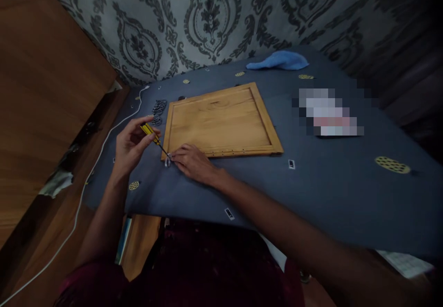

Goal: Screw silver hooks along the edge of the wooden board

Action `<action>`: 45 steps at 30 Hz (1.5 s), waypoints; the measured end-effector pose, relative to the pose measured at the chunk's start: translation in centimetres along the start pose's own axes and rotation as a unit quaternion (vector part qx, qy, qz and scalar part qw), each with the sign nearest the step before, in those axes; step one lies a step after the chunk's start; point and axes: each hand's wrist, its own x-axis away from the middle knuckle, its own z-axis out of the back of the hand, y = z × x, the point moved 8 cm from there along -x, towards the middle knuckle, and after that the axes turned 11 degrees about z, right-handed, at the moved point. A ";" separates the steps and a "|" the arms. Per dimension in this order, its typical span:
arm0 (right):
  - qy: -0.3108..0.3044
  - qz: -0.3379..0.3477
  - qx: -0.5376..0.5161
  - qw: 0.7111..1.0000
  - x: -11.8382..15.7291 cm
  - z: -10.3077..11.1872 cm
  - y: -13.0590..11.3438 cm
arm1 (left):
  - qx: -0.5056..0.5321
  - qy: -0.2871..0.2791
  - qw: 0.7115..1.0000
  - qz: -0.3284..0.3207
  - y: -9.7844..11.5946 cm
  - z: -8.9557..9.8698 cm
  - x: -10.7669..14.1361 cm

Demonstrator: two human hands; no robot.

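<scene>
I pinch the screwdriver (pixel 150 133) in my left hand (pixel 131 143), seemingly screwing at the metal piece (pixel 168 162) by my half-curled right hand (pixel 194 163), its hold unclear; turning likely needs steady alignment.

Dim light, ornate grey patterned backdrop (pixel 212 16), brown wooden furniture (pixel 51 76) at left, blue-grey cloth-covered table (pixel 328 196)

The yellow-and-black screwdriver (pixel 151 133) slants down to the right, its tip at a silvery loop (pixel 168 162) by the near left corner of the board (pixel 214 122). The board, framed brown wood, lies flat, dark dots along its near edge.
</scene>
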 end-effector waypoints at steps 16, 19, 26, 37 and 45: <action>0.007 0.011 0.003 1.000 0.1 0.5 -0.2 | -0.045 0.037 0.997 -0.055 -0.3 2.0 0.2; 0.007 0.011 0.000 1.000 0.1 0.4 0.0 | -0.038 0.025 0.998 -0.035 -0.7 1.5 0.7; 0.006 0.008 -0.001 1.000 0.1 0.3 0.2 | -0.054 0.070 0.994 -0.058 0.0 1.3 0.9; 0.007 0.005 -0.005 1.000 0.2 0.4 0.2 | -0.053 0.020 0.998 -0.037 -0.8 1.1 0.4; 0.013 0.011 -0.018 1.000 0.4 0.4 0.2 | -0.023 -0.066 0.997 -0.041 -0.6 1.2 -0.6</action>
